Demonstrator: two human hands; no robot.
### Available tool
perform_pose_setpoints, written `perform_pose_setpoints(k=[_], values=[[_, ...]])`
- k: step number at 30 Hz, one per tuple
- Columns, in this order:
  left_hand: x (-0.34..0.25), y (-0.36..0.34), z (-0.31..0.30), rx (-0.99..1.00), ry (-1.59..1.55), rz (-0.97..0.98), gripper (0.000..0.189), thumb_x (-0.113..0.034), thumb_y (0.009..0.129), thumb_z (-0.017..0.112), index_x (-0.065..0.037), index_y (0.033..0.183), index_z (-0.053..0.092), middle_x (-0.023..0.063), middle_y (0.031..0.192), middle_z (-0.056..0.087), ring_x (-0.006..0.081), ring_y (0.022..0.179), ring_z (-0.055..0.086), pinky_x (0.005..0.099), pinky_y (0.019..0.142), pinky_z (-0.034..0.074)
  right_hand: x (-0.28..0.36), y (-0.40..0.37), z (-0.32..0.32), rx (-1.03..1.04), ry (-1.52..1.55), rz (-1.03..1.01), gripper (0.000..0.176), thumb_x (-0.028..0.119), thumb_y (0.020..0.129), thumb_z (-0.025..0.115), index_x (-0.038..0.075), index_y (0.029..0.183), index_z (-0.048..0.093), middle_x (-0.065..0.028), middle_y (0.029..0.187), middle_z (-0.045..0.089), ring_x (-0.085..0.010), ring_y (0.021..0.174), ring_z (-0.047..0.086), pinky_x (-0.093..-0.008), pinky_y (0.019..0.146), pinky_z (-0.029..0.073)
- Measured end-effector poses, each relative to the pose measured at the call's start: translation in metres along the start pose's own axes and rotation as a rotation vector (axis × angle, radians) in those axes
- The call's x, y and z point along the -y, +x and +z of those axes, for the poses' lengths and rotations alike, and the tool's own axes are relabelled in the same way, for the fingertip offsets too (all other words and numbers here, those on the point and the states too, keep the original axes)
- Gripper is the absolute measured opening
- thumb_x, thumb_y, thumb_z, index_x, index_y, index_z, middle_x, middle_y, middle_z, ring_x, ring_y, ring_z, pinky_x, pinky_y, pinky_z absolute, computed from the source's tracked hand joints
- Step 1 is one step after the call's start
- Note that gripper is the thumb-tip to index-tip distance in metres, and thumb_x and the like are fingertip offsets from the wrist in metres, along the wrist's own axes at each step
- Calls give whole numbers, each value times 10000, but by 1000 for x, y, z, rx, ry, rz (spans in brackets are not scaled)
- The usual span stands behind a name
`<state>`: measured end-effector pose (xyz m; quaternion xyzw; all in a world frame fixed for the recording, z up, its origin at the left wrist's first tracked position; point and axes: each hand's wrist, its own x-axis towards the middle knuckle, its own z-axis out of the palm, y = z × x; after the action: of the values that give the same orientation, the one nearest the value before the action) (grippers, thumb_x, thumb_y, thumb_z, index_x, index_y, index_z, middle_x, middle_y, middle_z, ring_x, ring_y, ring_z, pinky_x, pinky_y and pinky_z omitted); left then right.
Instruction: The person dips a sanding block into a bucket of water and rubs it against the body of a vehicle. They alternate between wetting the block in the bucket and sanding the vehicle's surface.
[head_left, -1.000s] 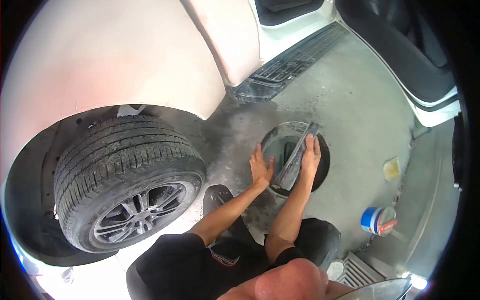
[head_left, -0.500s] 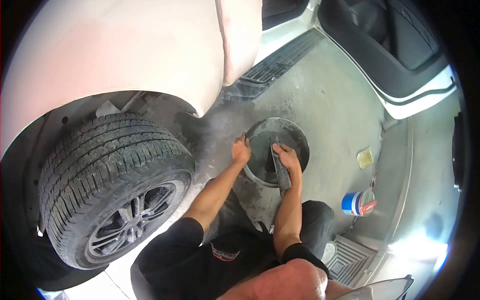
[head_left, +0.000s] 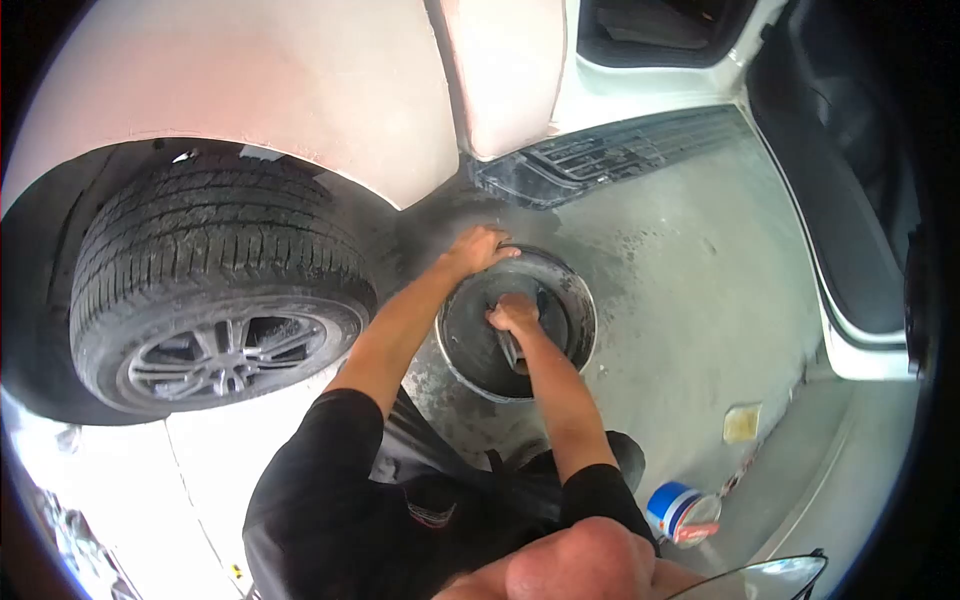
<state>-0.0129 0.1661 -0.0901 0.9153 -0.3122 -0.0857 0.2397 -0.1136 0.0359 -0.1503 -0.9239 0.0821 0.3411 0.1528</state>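
Note:
A round dark bucket (head_left: 591,350) with a pale rim stands on the wet floor, beside the front wheel. My left hand (head_left: 480,248) grips its upper left rim, fingers curled over the edge. Inside the bucket, my right hand (head_left: 516,312) is closed around a long grey sanding block (head_left: 513,352), which slants down toward the near side. Part of the block is hidden by the hand and wrist.
A large tyre (head_left: 220,235) is at the left under a pinkish white fender (head_left: 250,80). Behind the bucket runs a dark side step (head_left: 600,155). An open car door (head_left: 830,210), a yellow sponge (head_left: 742,423) and a blue and white tin (head_left: 683,512) are at the right.
My right hand has moved with the block deeper into the bucket. My left hand has shifted along the rim toward its far side. The whole view has turned.

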Motion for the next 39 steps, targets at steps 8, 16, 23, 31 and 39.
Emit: perform_pose_setpoints(k=[8,16,23,31,39], values=[[-1,-121,41,-345,-115,-563,453,-418,1046,521,-88,1355,557,296,1168,677,503,1113,632,555,948,509,-18,36,70,187,-71,-233,592,372,941,647,98,1460,574,-187,1570,466,-341,1453,448,-479,1173,382],[-25,-116,26,-270,-67,-751,334,-378,1062,482,-105,1228,580,288,1116,690,505,1033,657,574,892,518,5,68,109,331,626,-362,586,346,991,558,39,1489,517,-177,1540,487,-316,1405,471,-432,1161,367],[-18,-110,20,-194,-54,-676,333,-356,1065,462,-66,1200,552,290,1098,695,500,1015,664,572,897,519,1,73,91,392,953,-288,604,401,1000,579,-27,1427,559,-160,1422,600,-301,1261,590,-420,1062,450],[-1,-103,15,-149,-91,-586,352,-357,1070,452,-52,1211,560,299,1110,693,493,1034,666,566,901,521,1,-116,-53,-403,1267,-510,612,383,965,675,-2,1425,556,-254,1290,643,-382,1235,605,-434,1033,457],[1,-104,19,-175,-109,-561,370,-362,1072,449,-49,1223,576,288,1115,697,495,1010,676,568,890,533,99,-61,-180,-1801,614,-919,734,282,880,805,147,1523,479,-336,1435,354,-488,1245,464,-573,1009,437]])
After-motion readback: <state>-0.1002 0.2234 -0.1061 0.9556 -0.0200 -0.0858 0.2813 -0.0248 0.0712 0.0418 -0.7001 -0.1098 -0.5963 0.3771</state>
